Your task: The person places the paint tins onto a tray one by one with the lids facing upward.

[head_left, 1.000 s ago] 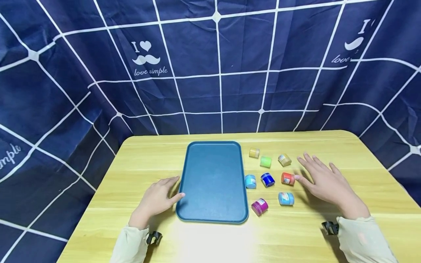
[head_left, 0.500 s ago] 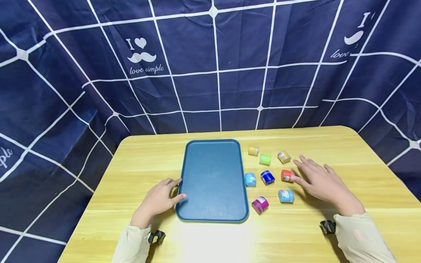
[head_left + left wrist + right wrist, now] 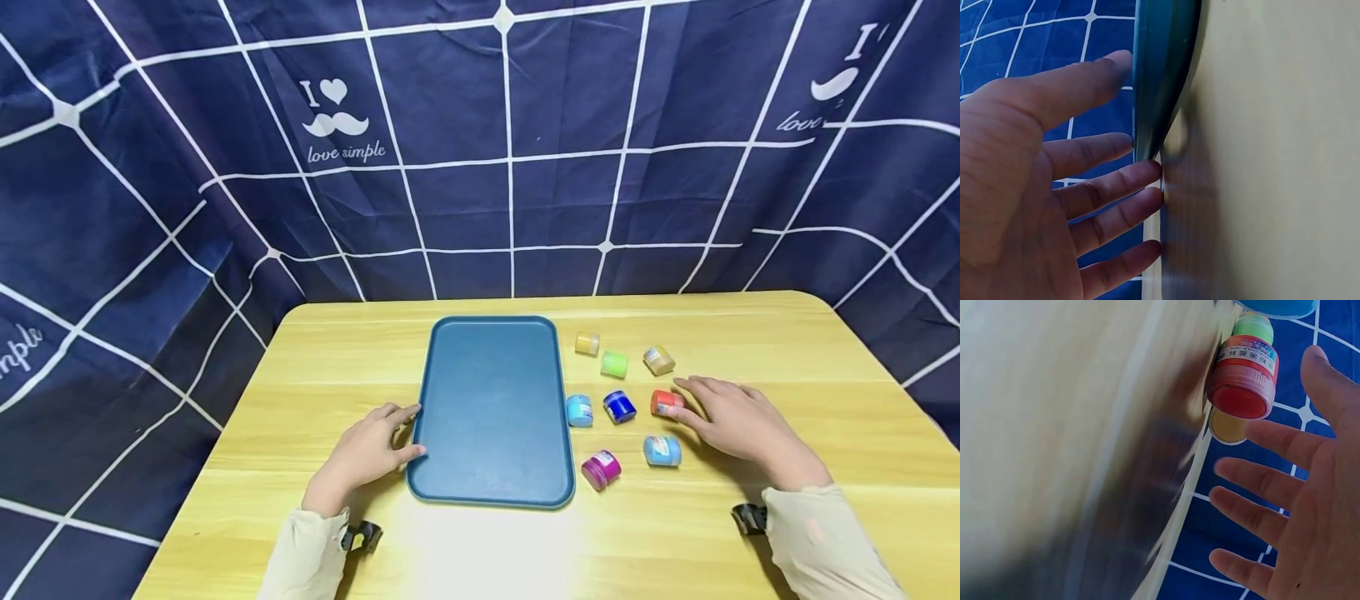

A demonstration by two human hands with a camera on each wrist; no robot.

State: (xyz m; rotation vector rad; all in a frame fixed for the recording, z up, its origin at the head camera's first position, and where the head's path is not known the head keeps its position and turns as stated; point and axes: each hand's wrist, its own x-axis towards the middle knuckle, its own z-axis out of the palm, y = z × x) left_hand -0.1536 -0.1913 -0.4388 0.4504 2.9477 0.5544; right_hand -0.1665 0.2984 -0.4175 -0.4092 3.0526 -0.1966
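Note:
A dark blue tray lies on the table, my left hand at its left edge. In the left wrist view that hand's fingers are extended, and the thumb is by the tray rim. My right hand hovers just right of a red paint jar lying on its side. The right wrist view has the red jar's lid facing the hand, with a gap between thumb and fingers; nothing is held. Around it lie a light blue jar, a dark blue jar and a tan jar.
Close to the tray's right side lie another light blue jar and a purple jar. Farther back are a green jar and a yellow jar. A navy curtain with white lines hangs behind the wooden table.
My right hand has come slightly nearer the red jar, its fingers drawn in and lowered. The left hand stays by the tray edge. The head view has shifted a little.

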